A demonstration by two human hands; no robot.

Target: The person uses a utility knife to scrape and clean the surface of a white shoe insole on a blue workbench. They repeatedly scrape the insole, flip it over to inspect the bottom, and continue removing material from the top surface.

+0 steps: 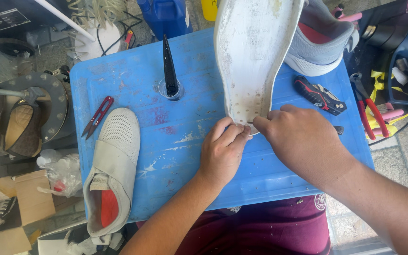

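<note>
1. Nearest the camera: dark red trousers (265, 226) fill the lower edge of the view, under the near rim of the blue work surface (185, 137).
2. Left hand (222, 150) – fingers drawn together in a narrow pinch at the near tip of the white sole (251, 56), touching its edge.
3. Right hand (303, 139) – fingers curled, thumb and forefinger closed on the same tip from the other side. The two hands meet at that tip.
4. The white sole lies lengthwise on the blue work surface, its worn, stained face up, its far end running out of the top of the view.
5. The blue work surface is scratched, with paint scraped off in patches.
6. Left part of the surface: a white shoe (112, 170) overhangs the near edge; red thread snips (97, 116) lie just beside it.
7. Centre, farther off: a black pointed tool (169, 66) stands upright in a small clear cup (171, 90).
8. Right of the sole: a red-and-black folding tool (319, 94); a grey shoe (322, 42) behind it.
9. Surroundings: stone paving; red-handled pliers (371, 113) at the right; a blue canister (165, 16) at the far side; cardboard (29, 198) and brown shoes (5, 130) at the left.
</note>
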